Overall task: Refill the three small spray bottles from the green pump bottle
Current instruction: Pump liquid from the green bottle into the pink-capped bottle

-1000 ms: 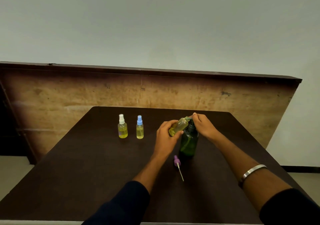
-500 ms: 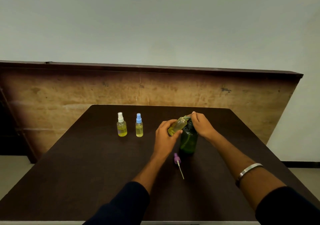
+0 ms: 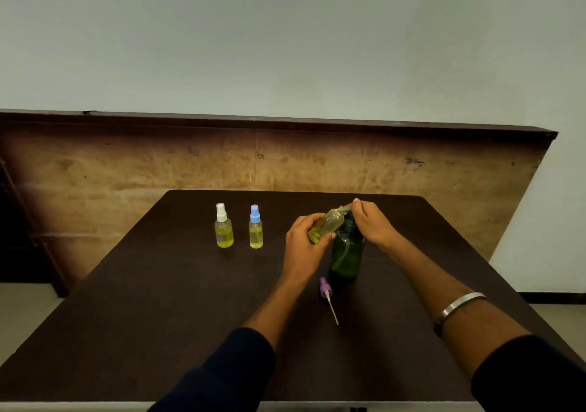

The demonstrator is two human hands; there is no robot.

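Note:
My left hand (image 3: 301, 247) grips an uncapped small spray bottle (image 3: 328, 226) of yellow liquid, tilted with its mouth up against the spout of the green pump bottle (image 3: 346, 254). My right hand (image 3: 372, 224) rests on the pump head, its fingers curled over the top. The purple spray cap (image 3: 326, 289) with its white dip tube lies on the table in front of the green bottle. A white-capped spray bottle (image 3: 224, 229) and a blue-capped spray bottle (image 3: 255, 230) stand upright to the left, both holding yellow liquid.
Everything sits on a dark brown table (image 3: 158, 300). A worn wooden panel (image 3: 158, 164) rises behind its far edge, with a pale wall above. Floor shows at both sides of the table.
Both hands stay at the pump head with the tilted small bottle; no clear movement apart from a slight shift of the view.

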